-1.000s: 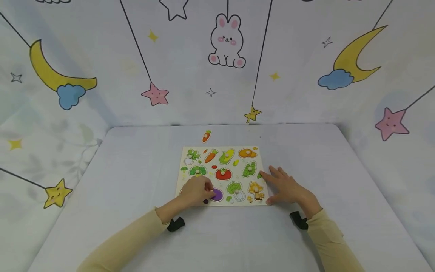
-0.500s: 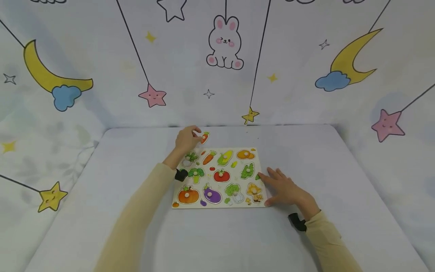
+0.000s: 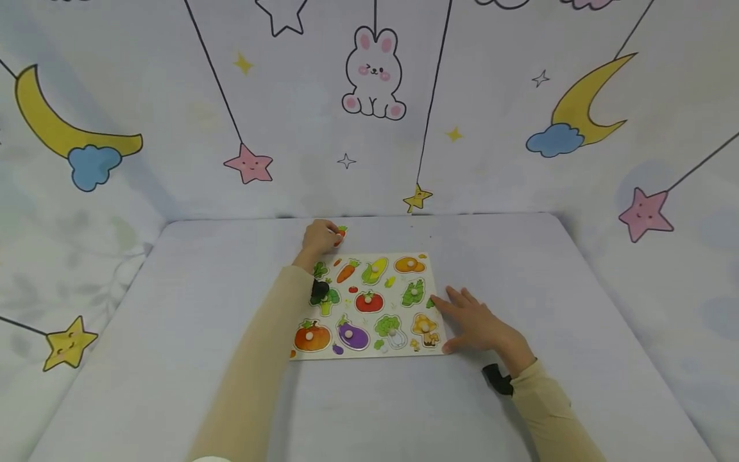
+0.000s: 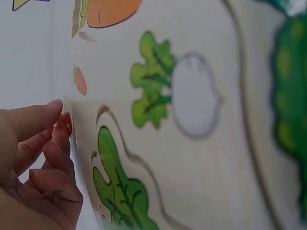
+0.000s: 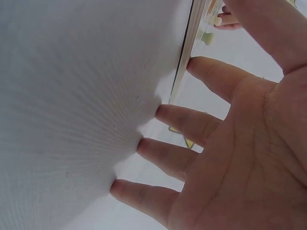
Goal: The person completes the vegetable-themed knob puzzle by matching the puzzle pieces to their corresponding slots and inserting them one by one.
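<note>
At the far edge of a wooden vegetable puzzle board [image 3: 337, 308], my left hand [image 3: 319, 239] pinches a carrot puzzle piece [image 3: 343, 231]. The left wrist view shows thumb and fingers on the carrot piece [image 4: 68, 123], seen nearly edge-on. A knobless carrot picture [image 3: 348, 271] shows in the board's back row. My right hand [image 3: 479, 324] lies with spread fingers along the board's right side. In the right wrist view its fingertips [image 5: 165, 111] press into the white cloth, and the index finger touches the board's edge [image 5: 184, 57].
Knobbed pieces sit in the board, among them a tomato [image 3: 369, 301], an eggplant [image 3: 353, 336] and a pumpkin [image 3: 312, 336]. White cloth covers the table [image 3: 369, 410]. A printed backdrop [image 3: 300, 128] rises behind it.
My left hand has gone from the eggplant at the board's front to the loose carrot piece beyond the back edge and grasped it. The right hand stays beside the board. The head view has shifted slightly.
</note>
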`<state>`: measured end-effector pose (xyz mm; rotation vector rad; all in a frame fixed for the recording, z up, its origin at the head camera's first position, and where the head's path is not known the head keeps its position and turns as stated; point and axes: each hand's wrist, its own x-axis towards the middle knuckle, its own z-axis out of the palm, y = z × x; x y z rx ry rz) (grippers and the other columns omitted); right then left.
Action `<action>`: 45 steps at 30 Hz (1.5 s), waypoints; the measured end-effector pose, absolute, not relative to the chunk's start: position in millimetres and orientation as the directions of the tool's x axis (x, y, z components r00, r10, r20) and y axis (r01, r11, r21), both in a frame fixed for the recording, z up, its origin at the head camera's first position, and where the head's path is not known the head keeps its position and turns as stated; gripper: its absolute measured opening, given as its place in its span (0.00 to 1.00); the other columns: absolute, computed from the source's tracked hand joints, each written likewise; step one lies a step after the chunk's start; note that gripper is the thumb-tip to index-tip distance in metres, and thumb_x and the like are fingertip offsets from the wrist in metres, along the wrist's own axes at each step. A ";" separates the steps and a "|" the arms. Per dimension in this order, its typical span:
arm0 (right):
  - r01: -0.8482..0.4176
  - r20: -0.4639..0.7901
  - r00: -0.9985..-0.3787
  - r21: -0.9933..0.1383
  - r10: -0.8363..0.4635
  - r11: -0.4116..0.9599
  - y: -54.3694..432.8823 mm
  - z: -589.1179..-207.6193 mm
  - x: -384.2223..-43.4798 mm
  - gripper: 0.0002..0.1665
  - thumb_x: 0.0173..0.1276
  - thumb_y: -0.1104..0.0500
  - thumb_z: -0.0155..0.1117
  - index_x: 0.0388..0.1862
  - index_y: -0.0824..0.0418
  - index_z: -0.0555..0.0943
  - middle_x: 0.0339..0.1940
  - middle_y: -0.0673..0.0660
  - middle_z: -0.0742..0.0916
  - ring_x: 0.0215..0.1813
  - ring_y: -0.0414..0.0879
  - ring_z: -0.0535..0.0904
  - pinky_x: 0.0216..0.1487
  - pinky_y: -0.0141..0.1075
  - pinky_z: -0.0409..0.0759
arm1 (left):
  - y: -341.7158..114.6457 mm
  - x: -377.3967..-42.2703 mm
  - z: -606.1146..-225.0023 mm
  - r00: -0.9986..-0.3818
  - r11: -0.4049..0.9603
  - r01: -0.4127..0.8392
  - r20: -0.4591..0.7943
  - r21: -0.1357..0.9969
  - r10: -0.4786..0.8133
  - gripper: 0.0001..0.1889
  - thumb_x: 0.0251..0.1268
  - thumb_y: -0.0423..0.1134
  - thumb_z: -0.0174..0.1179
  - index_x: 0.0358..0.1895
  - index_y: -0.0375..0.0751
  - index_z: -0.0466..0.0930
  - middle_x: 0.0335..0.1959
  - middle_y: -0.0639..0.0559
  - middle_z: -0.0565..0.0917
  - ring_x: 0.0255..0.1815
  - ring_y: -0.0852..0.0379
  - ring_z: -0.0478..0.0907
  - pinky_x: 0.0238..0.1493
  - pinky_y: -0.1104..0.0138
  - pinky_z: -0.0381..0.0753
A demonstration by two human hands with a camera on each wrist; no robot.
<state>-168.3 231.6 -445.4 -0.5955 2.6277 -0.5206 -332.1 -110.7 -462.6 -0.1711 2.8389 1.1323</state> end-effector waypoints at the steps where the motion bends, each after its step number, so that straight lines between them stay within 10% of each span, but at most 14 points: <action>1: -0.325 -0.291 -0.833 -0.433 -0.471 0.841 231.5 -445.4 -167.9 0.57 0.50 0.48 0.78 0.76 0.59 0.61 0.78 0.73 0.56 0.77 0.76 0.45 0.65 0.76 0.51 | -109.8 -332.3 -462.8 -0.991 0.728 -0.129 -0.112 0.673 -0.072 0.10 0.67 0.38 0.60 0.46 0.37 0.84 0.39 0.41 0.87 0.35 0.49 0.80 0.32 0.65 0.73; 24: -0.319 -0.311 -0.831 -0.411 -0.460 0.854 231.7 -447.3 -171.1 0.58 0.51 0.48 0.78 0.77 0.57 0.60 0.79 0.71 0.55 0.77 0.74 0.44 0.65 0.75 0.51 | -111.2 -292.2 -431.7 -0.956 0.787 0.203 -0.056 0.582 0.288 0.08 0.68 0.35 0.59 0.39 0.33 0.84 0.27 0.45 0.81 0.24 0.55 0.71 0.29 0.68 0.69; 45: -0.319 -0.297 -0.829 -0.445 -0.474 0.837 232.9 -447.5 -169.5 0.57 0.51 0.49 0.78 0.77 0.58 0.60 0.78 0.72 0.54 0.77 0.75 0.43 0.65 0.76 0.49 | -102.4 -269.1 -446.6 -0.941 0.841 0.154 -0.181 0.519 0.284 0.06 0.66 0.35 0.61 0.32 0.38 0.82 0.25 0.49 0.81 0.24 0.56 0.72 0.25 0.69 0.69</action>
